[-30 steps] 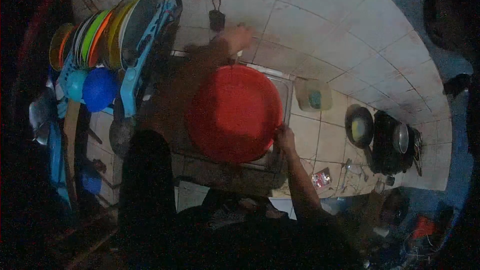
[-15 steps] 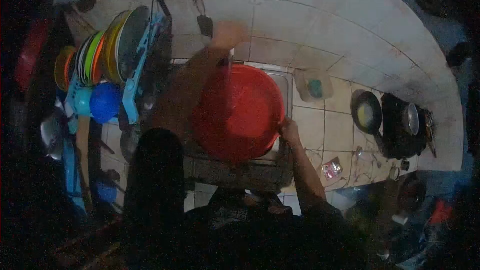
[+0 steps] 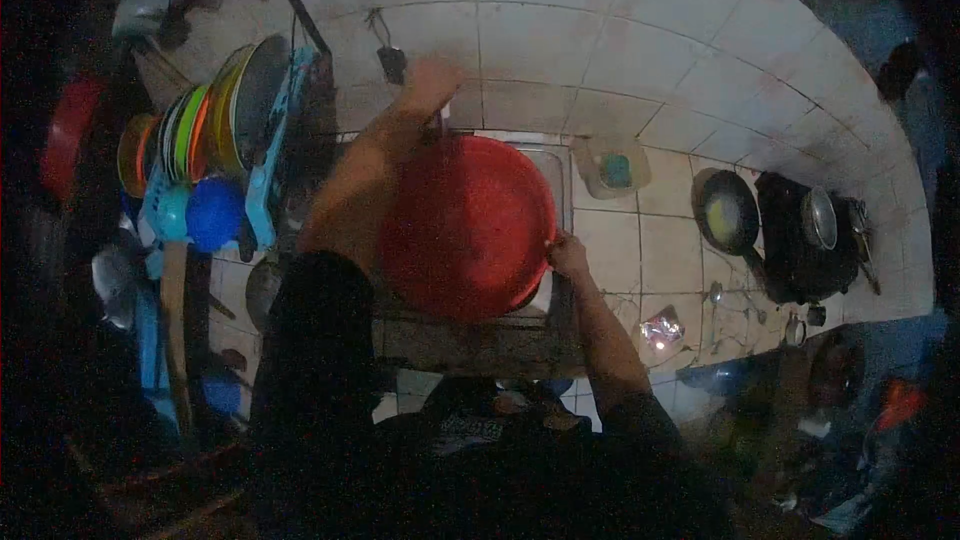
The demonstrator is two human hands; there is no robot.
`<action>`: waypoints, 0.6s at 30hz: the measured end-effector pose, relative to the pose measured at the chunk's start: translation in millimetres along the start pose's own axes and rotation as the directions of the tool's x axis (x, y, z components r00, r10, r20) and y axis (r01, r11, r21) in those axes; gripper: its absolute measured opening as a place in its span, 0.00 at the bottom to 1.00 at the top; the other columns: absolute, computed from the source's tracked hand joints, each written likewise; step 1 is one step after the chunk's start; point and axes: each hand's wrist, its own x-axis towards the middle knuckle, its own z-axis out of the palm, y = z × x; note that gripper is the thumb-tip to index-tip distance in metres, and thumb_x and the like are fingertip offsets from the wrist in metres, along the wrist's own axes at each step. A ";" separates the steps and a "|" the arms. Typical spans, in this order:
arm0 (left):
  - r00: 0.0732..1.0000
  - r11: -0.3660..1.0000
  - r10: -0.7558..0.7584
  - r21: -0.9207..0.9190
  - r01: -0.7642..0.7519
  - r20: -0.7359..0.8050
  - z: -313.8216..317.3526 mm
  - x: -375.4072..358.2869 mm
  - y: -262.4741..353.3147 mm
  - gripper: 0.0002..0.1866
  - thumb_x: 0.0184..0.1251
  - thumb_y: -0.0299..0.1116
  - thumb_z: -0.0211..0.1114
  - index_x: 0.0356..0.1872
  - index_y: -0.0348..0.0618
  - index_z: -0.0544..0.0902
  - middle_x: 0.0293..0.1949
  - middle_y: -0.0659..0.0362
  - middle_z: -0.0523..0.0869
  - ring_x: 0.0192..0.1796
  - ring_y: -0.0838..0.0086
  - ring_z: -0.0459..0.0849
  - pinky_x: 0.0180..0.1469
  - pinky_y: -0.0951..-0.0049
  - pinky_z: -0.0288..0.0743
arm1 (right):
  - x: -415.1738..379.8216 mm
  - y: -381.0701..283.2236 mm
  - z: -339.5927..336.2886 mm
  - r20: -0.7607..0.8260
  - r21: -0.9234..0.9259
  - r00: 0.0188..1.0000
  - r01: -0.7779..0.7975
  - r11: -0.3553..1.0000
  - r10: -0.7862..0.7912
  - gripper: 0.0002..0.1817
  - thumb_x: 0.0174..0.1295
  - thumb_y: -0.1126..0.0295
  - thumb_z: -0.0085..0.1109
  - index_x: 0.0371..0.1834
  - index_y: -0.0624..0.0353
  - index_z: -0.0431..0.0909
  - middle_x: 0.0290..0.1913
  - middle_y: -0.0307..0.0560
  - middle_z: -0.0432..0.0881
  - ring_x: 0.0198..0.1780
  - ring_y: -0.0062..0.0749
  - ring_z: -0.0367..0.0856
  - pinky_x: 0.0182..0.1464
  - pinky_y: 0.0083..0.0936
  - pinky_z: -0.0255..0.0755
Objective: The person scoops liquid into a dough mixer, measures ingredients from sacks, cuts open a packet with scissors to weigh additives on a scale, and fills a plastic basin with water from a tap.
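Note:
A large round red basin sits in the metal sink, covering most of it. My right hand grips the basin's right rim, its fingers closed over the edge. My left hand reaches across to the wall behind the sink, closed at the top of the tap. Its fingers are blurred, and the tap's handle is hidden beneath them. The spout comes down over the back of the basin.
Left, a blue dish rack holds colourful plates and a blue bowl. Right of the sink are a plastic container with a green sponge, a shiny packet, a frying pan and a black stove.
My view has shifted slightly, so the scene sits a little further left. Both hands keep their places at the tap and rim. The bright patch inside the basin has dimmed.

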 end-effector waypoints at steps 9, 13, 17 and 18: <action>0.907 0.865 0.145 -0.395 -0.310 -0.396 25.1 -42.5 -25.8 0.18 0.69 0.37 0.58 0.56 0.45 0.80 0.56 0.49 0.81 0.54 0.54 0.81 0.55 0.53 0.76 | -9.1 -27.0 -9.0 0.119 0.145 0.987 -0.123 0.982 0.106 0.20 0.67 0.64 0.58 0.57 0.65 0.76 0.34 0.42 0.83 0.32 0.25 0.77 0.37 0.27 0.73; 0.888 0.446 -0.268 -0.865 -0.230 -0.375 66.4 -123.4 -38.3 0.20 0.69 0.40 0.57 0.58 0.44 0.78 0.57 0.48 0.80 0.56 0.55 0.80 0.57 0.54 0.74 | -4.7 -18.9 -11.4 0.141 0.201 0.988 -0.090 0.975 0.063 0.20 0.67 0.65 0.57 0.59 0.64 0.76 0.35 0.40 0.82 0.32 0.24 0.76 0.36 0.26 0.73; 0.926 -0.046 -0.377 -0.999 -0.008 0.010 121.8 -196.7 -31.8 0.22 0.70 0.42 0.56 0.60 0.43 0.76 0.59 0.48 0.78 0.57 0.55 0.79 0.58 0.54 0.73 | 3.7 16.4 -3.9 0.118 0.399 0.992 -0.014 0.917 -0.036 0.21 0.68 0.60 0.58 0.56 0.64 0.77 0.35 0.39 0.82 0.33 0.23 0.77 0.37 0.27 0.73; 0.930 -0.118 -0.361 -0.993 0.029 0.070 130.2 -209.0 -30.0 0.22 0.70 0.43 0.55 0.60 0.43 0.76 0.59 0.48 0.78 0.57 0.56 0.79 0.58 0.54 0.73 | 11.2 37.9 1.5 0.088 0.449 0.987 0.081 0.890 -0.135 0.22 0.68 0.57 0.59 0.54 0.65 0.78 0.35 0.39 0.82 0.34 0.23 0.77 0.38 0.27 0.73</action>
